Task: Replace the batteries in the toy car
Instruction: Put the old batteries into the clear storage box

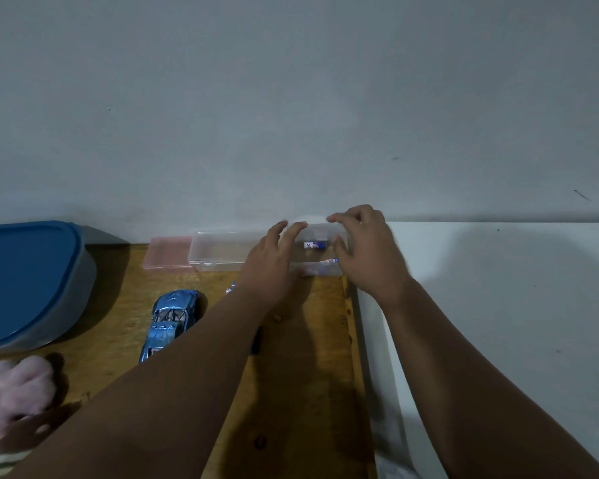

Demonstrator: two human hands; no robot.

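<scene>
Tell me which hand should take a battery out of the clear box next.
Right, probably. The right hand arches over the end of the clear box where both batteries lie, thumb beside one. The left hand lies flat across the box's middle, better suited to steadying it.

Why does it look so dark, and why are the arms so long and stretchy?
Head view: the light is dim, so the left hand and right hand on the clear box look dark and cast soft shadows on the wooden table; the wide lens stretches the near arms.
</scene>
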